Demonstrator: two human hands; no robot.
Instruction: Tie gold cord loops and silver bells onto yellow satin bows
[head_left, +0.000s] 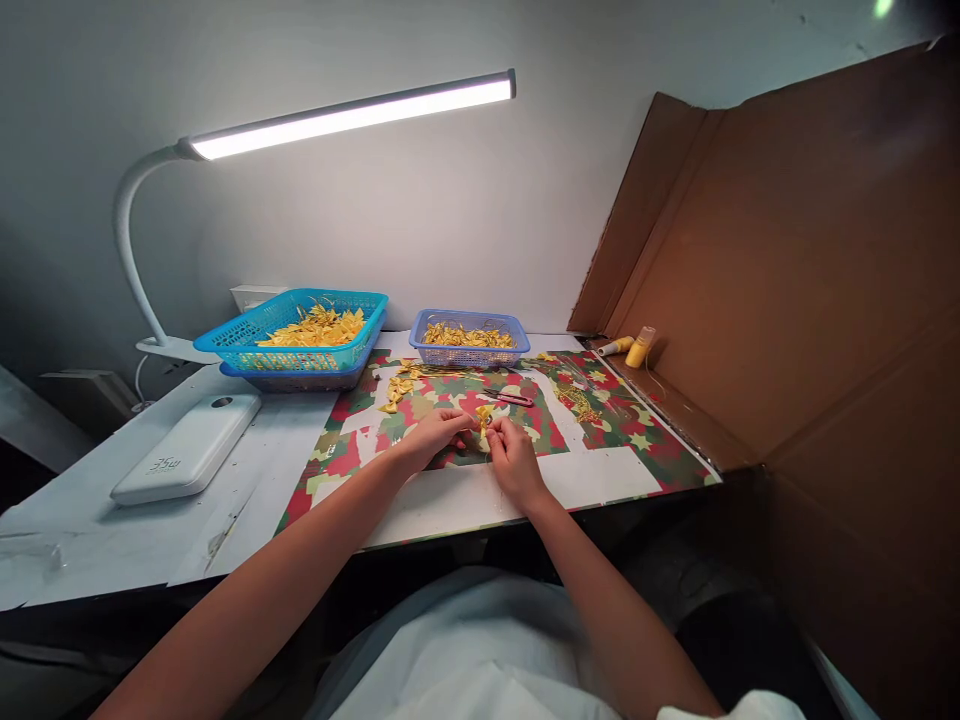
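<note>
Near the front of the camouflage-patterned sheet (540,432), my two hands come together around a small yellow ribbon bow (484,412). My left hand (439,435) pinches it from the left, its fingertips closed. From the right, my right hand (516,462) grips the bow's lower part between thumb and fingers. A fine thread seems to hang below the right hand. Just beyond the hands lies a pair of pink-handled thread snips (510,398). More yellow ribbon bows (395,392) lie in a loose row to the left. Fingers partly hide the held bow.
A blue basket (292,358) of yellow ribbon pieces and a purple basket (471,355) of bows stand at the back. Gold cords (577,402) lie right, near yellow thread spools (640,348). A white power bank (187,448), a lamp (352,118) and cardboard (750,270) flank the workspace.
</note>
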